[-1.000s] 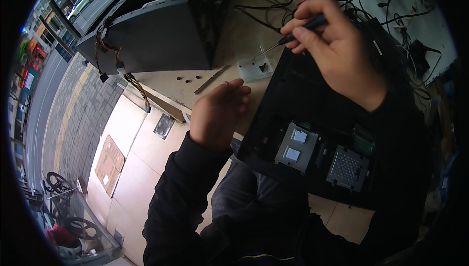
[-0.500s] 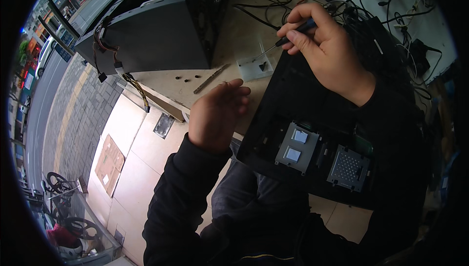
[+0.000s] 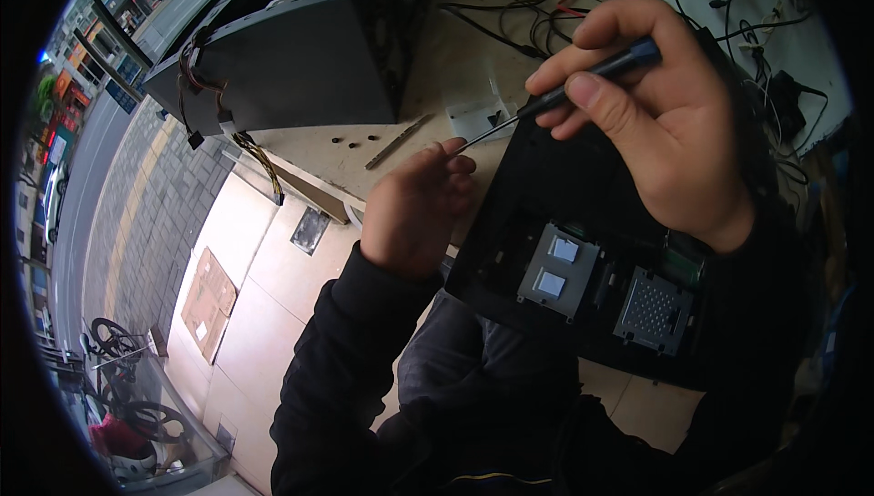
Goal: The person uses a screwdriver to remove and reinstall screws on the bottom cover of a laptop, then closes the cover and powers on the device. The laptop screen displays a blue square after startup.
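My right hand (image 3: pixel 678 123) grips a screwdriver (image 3: pixel 596 71) with a dark handle and blue end, its thin shaft slanting down to the left. The tip meets the fingertips of my left hand (image 3: pixel 421 209), whose fingers are curled in. Whether a small part sits between them, I cannot make out. Beneath my right hand lies an opened black device casing (image 3: pixel 510 182), with a metal plate (image 3: pixel 558 268) bearing two pale pads and a perforated metal bracket (image 3: pixel 653 312). Just behind the screwdriver shaft is a small clear plastic tray (image 3: pixel 469 121) with tiny dark pieces.
A large dark computer case (image 3: pixel 282 77) stands at the back left, a bundle of wires (image 3: pixel 250 155) hanging off it. Several small dark pieces (image 3: pixel 353 142) and a narrow metal strip (image 3: pixel 398 143) lie on the table. Black cables (image 3: pixel 492 18) tangle behind and at right.
The screwdriver tip has left the clear tray and come down to my left fingertips. My right hand has moved right and toward me; my left fingers have drawn together at the tip.
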### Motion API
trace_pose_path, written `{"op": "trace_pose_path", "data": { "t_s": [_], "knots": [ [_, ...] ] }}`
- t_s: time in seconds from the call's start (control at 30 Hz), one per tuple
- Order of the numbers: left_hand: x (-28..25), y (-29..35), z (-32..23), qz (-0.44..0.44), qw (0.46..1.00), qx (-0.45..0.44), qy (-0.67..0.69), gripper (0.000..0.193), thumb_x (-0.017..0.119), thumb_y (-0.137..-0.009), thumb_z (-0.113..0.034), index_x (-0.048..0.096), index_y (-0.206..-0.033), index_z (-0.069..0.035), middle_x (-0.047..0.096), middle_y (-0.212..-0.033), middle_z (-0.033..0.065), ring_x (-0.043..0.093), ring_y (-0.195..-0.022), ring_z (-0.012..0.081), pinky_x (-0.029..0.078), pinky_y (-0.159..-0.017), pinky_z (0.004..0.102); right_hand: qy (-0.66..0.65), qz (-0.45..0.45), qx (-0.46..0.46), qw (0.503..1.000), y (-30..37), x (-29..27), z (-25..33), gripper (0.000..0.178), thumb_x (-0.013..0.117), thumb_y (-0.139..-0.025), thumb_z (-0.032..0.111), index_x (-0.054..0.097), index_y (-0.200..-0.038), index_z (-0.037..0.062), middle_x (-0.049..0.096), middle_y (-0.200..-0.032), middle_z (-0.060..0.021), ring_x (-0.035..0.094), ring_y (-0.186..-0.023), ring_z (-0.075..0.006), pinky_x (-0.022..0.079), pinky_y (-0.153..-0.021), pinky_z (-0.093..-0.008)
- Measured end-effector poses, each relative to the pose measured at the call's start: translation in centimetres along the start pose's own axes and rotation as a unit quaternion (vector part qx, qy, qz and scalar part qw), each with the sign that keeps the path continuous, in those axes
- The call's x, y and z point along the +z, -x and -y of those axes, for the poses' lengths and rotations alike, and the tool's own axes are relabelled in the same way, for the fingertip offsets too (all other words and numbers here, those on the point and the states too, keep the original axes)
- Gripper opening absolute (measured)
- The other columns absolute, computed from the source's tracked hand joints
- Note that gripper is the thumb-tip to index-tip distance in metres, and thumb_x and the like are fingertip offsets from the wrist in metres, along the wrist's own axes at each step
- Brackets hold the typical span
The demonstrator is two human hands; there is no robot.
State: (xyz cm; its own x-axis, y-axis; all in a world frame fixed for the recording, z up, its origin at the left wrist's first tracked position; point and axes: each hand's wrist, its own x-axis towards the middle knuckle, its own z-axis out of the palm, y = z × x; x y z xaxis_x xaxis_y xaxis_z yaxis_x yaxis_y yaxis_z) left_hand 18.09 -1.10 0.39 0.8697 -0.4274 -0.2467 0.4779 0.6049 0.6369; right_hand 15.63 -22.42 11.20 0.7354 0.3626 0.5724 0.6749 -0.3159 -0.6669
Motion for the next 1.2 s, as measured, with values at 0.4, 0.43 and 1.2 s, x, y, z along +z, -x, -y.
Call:
{"op": "trace_pose_path", "data": {
  "t_s": [0.4,0.43,1.2],
  "knots": [
    [-0.7,0.6,0.0,-0.054,0.998,0.005,-0.015,0.025,0.051,-0.094,-0.005,0.054,-0.117,0.004,0.06,-0.09,0.006,0.052,-0.076,0.0134,0.043,-0.068,0.0235,0.034,-0.013,0.04,0.999,-1.6,0.8,-6.0,0.019,0.053,-0.099,0.004,0.048,-0.117,0.0022,0.067,-0.101,-0.012,0.069,-0.086,-0.0159,0.058,-0.076,-0.0258],
    [-0.9,0.8,-0.1,-0.056,0.998,0.006,-0.011,0.026,0.051,-0.093,-0.005,0.054,-0.117,0.004,0.06,-0.09,0.0063,0.053,-0.076,0.0139,0.044,-0.068,0.0236,0.033,-0.01,0.041,0.999,-1.6,1.2,-6.4,0.018,0.054,-0.099,0.004,0.048,-0.116,0.0023,0.067,-0.101,-0.0118,0.069,-0.086,-0.0156,0.058,-0.076,-0.0256],
    [1.0,3.2,-0.3,0.071,0.996,-0.031,0.053,0.036,0.049,-0.102,-0.024,0.052,-0.122,0.004,0.061,-0.099,0.0107,0.056,-0.077,0.0133,0.044,-0.061,0.0207,0.031,-0.038,-0.04,0.998,1.9,-2.7,2.8,0.03,0.045,-0.102,0.009,0.038,-0.128,-0.0033,0.067,-0.104,-0.0218,0.07,-0.086,-0.0248,0.06,-0.073,-0.0303]
  ]
}}
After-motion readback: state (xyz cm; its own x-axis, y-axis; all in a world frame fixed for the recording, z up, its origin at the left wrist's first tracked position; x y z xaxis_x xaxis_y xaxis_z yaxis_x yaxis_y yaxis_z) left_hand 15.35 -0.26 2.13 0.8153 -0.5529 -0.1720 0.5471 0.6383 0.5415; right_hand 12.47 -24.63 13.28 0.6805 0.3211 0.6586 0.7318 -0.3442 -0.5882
